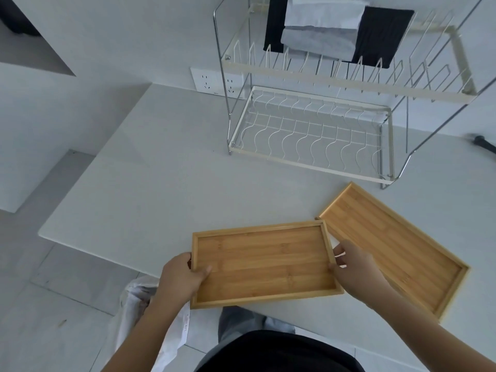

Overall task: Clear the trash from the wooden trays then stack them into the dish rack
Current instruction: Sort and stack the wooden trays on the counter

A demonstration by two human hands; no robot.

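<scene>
A wooden tray (265,261) with nothing in it lies at the table's near edge. My left hand (181,277) grips its left side, thumb on the tray floor. My right hand (351,267) grips its right side. A second wooden tray (397,245), also bare, lies on the table to the right, angled away, its corner touching the held tray. The two-tier wire dish rack (308,135) stands further back on the table, with no trays in either tier.
A white plastic bag (137,304) sits below the table edge under my left arm. Black and white cloths (335,30) hang behind the rack's top tier. A wall socket (212,81) is left of the rack. A dark object (483,142) lies at the far right.
</scene>
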